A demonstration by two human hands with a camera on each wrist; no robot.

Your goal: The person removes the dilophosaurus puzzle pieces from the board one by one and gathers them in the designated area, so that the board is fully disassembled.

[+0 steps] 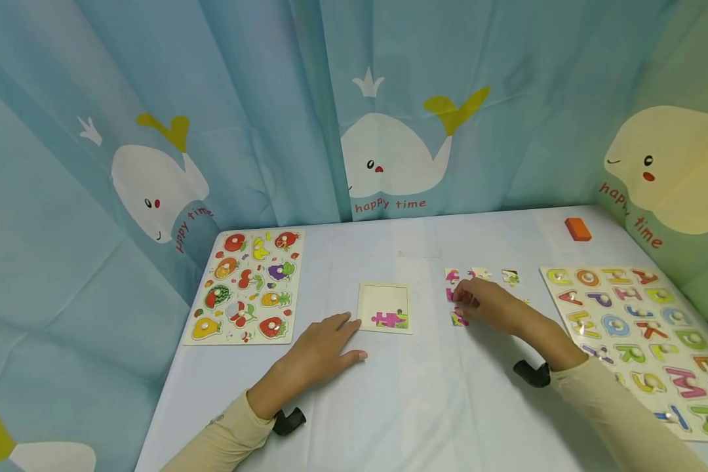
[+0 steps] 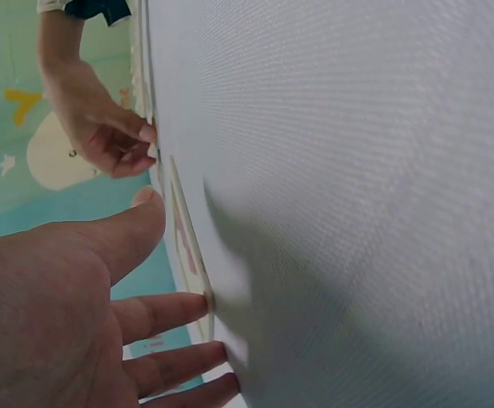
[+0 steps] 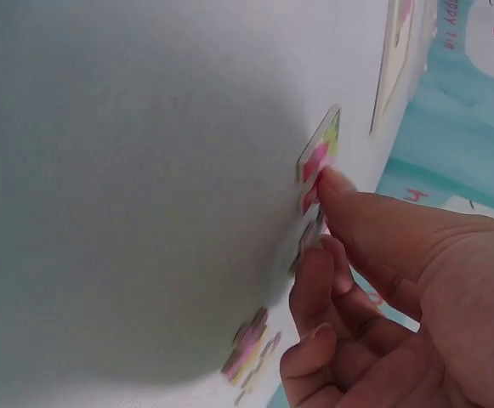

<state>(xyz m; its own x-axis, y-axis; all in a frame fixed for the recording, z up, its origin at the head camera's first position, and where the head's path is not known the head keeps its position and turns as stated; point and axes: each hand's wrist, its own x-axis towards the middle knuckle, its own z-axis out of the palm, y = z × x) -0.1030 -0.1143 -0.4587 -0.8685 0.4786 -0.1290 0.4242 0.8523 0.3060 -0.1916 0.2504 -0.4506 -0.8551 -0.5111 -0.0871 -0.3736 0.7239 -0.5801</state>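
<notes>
A square wooden puzzle tray lies mid-table, with joined pink and green puzzle pieces in its lower right part. At the tray's left edge rests my left hand; its fingers are spread and touch the rim. To the right of the tray, my right hand is low over loose jigsaw pieces, fingers curled. Its thumb and fingers pinch a small jigsaw piece, partly hidden by the fingertips. A pink and green piece is close by the thumb.
More loose pieces lie beyond the right hand. A fruit peg board is on the left, a letter peg board on the right. An orange block sits at the back right. Whale-print curtains border the table.
</notes>
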